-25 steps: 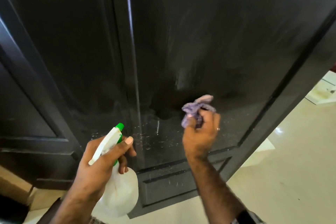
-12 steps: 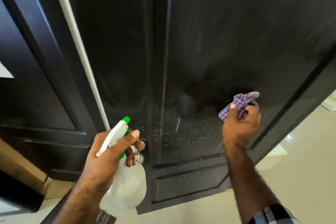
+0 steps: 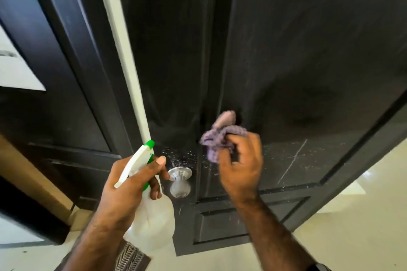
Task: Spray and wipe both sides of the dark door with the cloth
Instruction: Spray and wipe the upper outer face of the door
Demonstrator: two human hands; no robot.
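The dark door (image 3: pixel 297 55) fills the upper right, its lower panel speckled with spray droplets and streaks. My right hand (image 3: pixel 241 165) grips a bunched purple checked cloth (image 3: pixel 222 134) against the door, just right of the vertical groove and above the knob. My left hand (image 3: pixel 132 185) holds a white spray bottle (image 3: pixel 152 220) with a green nozzle by its neck, fingers around the trigger, nozzle pointing up near the door's edge. A silver round knob (image 3: pixel 179 180) sticks out between my two hands.
A white door edge strip (image 3: pixel 123 50) runs diagonally at left, with the dark door frame (image 3: pixel 66 55) beyond it. Pale glossy floor tiles (image 3: pixel 363 215) lie at lower right. A striped mat (image 3: pixel 132 257) shows at the bottom, and a tan surface (image 3: pixel 28 174) at lower left.
My right hand has swept the cloth leftward across the panel toward the groove. The view shifted right to left, bringing the silver knob fully into sight. The bottle hand stays about the same.
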